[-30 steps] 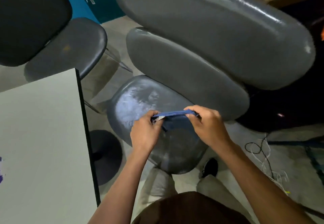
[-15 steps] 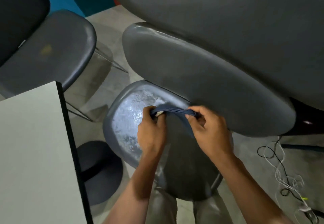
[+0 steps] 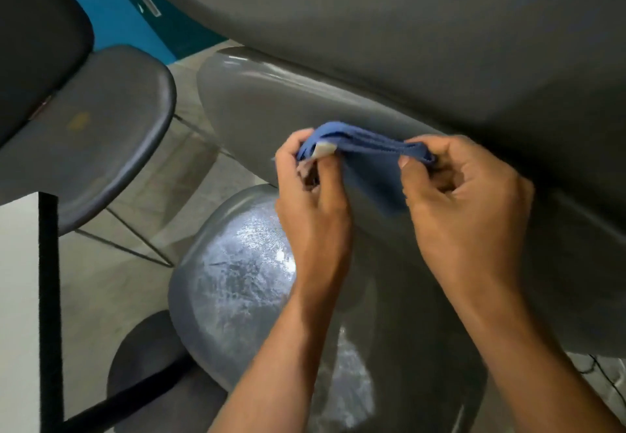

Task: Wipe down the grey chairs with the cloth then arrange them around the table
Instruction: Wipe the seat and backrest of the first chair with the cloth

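Two hands of ours hold the blue cloth [image 3: 369, 148] stretched between them, above the grey chairs. Our left hand [image 3: 313, 202] pinches the cloth's left end with curled fingers, where a small pale tag [image 3: 323, 150] sticks out, and our right hand [image 3: 467, 202] pinches the right end between thumb and curled fingers. The cloth is folded into a narrow band, and its long axis runs left to right, dipping slightly toward the right. A flap of it hangs down between our hands.

Right behind the cloth lies the backrest [image 3: 264, 107] of the nearest grey chair, a long rounded shape that slants from upper left to lower right; whether the cloth touches it we cannot tell. Below our hands is that chair's seat [image 3: 233, 287], shiny and marked with whitish smears. A second, larger backrest [image 3: 423, 33] fills the far and right part of the view and overhangs the first one.

To the left stands another dark grey chair [image 3: 95, 134], with its backrest at the far left edge and thin metal legs [image 3: 135, 249] on the floor [image 3: 111, 290]. At the near left we see the white tabletop [image 3: 17, 297] with its black edge, just beside that chair. A round dark base [image 3: 142, 365] sits on the floor below the tabletop. A blue panel [image 3: 111, 9] shows at the far left, and thin cables [image 3: 606, 382] lie on the floor at the near right.
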